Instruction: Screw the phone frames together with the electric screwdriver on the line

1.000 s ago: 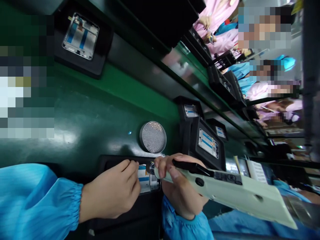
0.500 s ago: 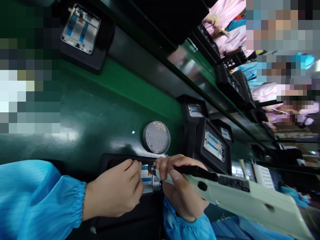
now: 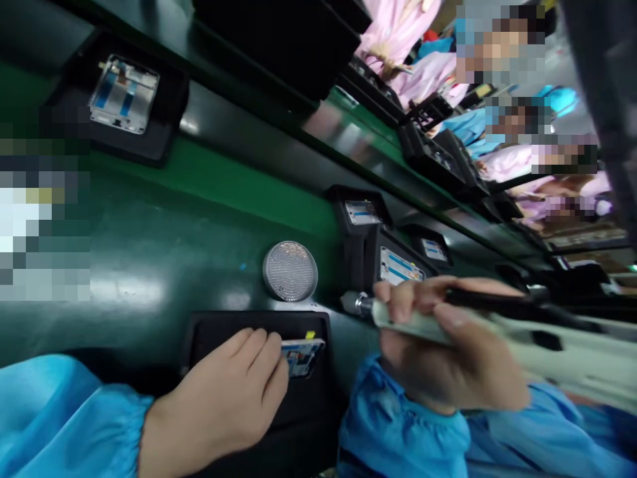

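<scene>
Pale screwdriver [image 3: 580, 362] in right hand [image 3: 450, 352], phone frame [image 3: 304, 357] in left hand [image 3: 226, 392]

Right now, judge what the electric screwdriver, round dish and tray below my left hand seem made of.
Electric screwdriver: smooth body, probably plastic; shiny nose suggests metal. Round dish: glinting grey; metal or glossy plastic. Tray: matte black, little shine, likely plastic or foam.
</scene>
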### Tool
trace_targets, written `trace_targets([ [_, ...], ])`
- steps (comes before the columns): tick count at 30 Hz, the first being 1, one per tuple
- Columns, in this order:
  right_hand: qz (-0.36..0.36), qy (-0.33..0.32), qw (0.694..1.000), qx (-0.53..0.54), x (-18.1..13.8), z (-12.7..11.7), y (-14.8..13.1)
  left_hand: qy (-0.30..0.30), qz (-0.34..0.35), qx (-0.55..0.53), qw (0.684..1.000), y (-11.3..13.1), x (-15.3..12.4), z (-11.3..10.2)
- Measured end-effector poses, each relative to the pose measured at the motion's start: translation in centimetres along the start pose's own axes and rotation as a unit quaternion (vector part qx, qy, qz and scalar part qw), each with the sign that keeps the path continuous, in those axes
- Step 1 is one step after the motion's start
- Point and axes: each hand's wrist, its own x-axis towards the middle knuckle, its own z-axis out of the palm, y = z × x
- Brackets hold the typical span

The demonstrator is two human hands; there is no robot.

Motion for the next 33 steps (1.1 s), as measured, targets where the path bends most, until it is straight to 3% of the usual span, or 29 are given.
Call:
trace_targets([
  [3, -0.031, 0.042, 0.998, 0.022, 1.9, -1.0, -1.1, -0.002, 0.044, 0.005, 0.999, 0.7, 0.1, -2.0],
  [9, -0.072, 0.039, 0.997, 0.008, 2.3, -2.5, -1.3, -0.020, 0.102, -0.038, 0.994, 0.5, 0.1, -4.2],
  [16, -0.058, 0.015, 0.997, 0.058, 2.2, -3.9, -1.3, -0.034, 0.136, -0.058, 0.988, 0.2, 0.8, -4.7],
  [25, -0.101, 0.035, 0.993, 0.050, 2.3, -3.4, -0.8, -0.061, 0.155, -0.067, 0.984, -0.1, 1.0, -4.8],
  [33, -0.071, 0.035, 0.995, 0.058, 2.3, -3.5, -0.8, -0.110, 0.170, -0.045, 0.978, 0.6, 1.7, -4.8],
])
